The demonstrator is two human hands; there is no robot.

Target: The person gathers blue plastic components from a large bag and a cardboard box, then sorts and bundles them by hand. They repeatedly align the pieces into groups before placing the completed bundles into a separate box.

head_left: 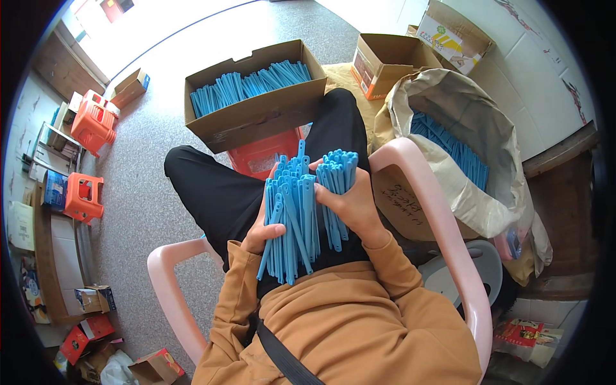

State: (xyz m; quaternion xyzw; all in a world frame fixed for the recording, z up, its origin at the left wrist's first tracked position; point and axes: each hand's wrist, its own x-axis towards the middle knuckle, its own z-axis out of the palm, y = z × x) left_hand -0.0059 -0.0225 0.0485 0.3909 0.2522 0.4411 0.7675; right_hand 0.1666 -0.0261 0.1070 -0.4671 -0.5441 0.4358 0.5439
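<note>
My left hand [258, 232] is closed around a large bundle of blue plastic sticks [292, 218], its thumb lying across the front. The sticks are long and thin, with small holes near their upper ends. They stand uneven, several poking above the others and some slanting at the bottom. My right hand [354, 204] grips a second, smaller bundle of the same sticks [335, 176], whose tops are more level. Its thumb reaches toward the gap between the bundles. Both bundles are held side by side over my lap; the fingers behind them are mostly hidden.
A cardboard box [256, 122] of blue sticks rests on a red stool [266, 154] beyond my knees. At right stands a large sack [507, 122] with more sticks. Pink chair arms [443, 212] flank me. An open carton [391, 58] sits far right; orange stools [83, 196] are left.
</note>
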